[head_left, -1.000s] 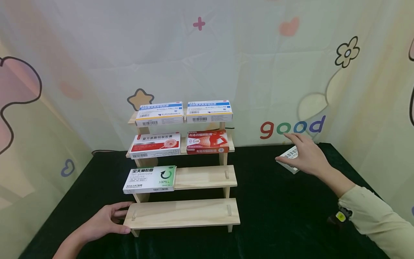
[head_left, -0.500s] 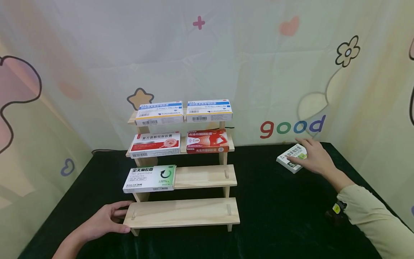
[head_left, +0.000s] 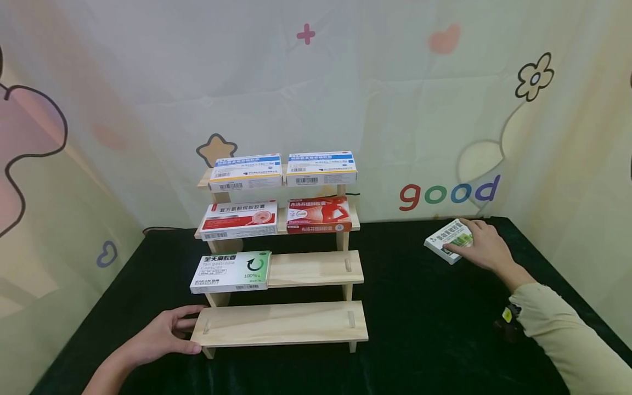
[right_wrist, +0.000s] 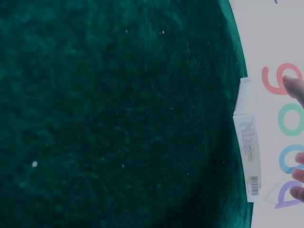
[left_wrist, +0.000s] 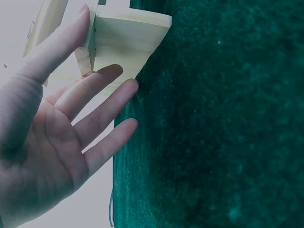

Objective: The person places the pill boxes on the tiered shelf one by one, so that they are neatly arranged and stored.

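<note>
A four-step wooden display stand stands left of centre. My left hand holds the left end of its bottom step, thumb at the front corner and index finger at the back. In the left wrist view the thumb lies along the pale wood and the other fingers stretch out below it. At the right, a white and green medicine box lies on the dark cloth. Over its right side hovers my right hand, thumb and fingers spread. In the right wrist view the fingertips show apart from the box.
Two white-blue boxes lie on the top step. A white-red box and a red box share the step below. A white-green capsule box lies left on the third step. A printed curtain hangs behind.
My right hand has moved down and to the right, uncovering more of the white and green box. My left hand has stayed on the stand.
</note>
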`<act>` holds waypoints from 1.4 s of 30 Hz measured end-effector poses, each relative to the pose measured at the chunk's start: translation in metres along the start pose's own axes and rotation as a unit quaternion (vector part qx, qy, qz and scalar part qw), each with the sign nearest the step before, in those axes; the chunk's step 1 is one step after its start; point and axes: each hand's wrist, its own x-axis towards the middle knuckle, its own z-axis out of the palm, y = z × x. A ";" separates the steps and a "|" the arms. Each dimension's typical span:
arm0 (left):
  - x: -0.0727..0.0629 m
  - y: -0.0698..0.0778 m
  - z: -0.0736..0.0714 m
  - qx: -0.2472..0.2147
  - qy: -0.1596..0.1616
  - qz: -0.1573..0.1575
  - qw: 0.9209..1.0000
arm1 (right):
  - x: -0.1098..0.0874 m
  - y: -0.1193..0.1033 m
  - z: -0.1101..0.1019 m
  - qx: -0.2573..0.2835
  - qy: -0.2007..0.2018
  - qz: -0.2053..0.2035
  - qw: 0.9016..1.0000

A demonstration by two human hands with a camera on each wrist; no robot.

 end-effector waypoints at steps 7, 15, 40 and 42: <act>0.001 0.001 0.000 -0.001 0.002 -0.004 1.000 | 0.004 0.006 0.005 0.005 -0.024 0.019 1.000; 0.000 0.001 -0.001 -0.001 0.004 -0.007 1.000 | 0.010 0.018 0.009 0.010 -0.042 0.036 0.998; -0.002 0.000 0.000 -0.007 -0.001 -0.002 1.000 | 0.020 0.038 0.012 0.006 -0.121 0.049 0.991; -0.002 0.000 0.000 -0.006 0.000 -0.001 1.000 | 0.021 0.039 0.012 0.009 -0.128 0.051 0.990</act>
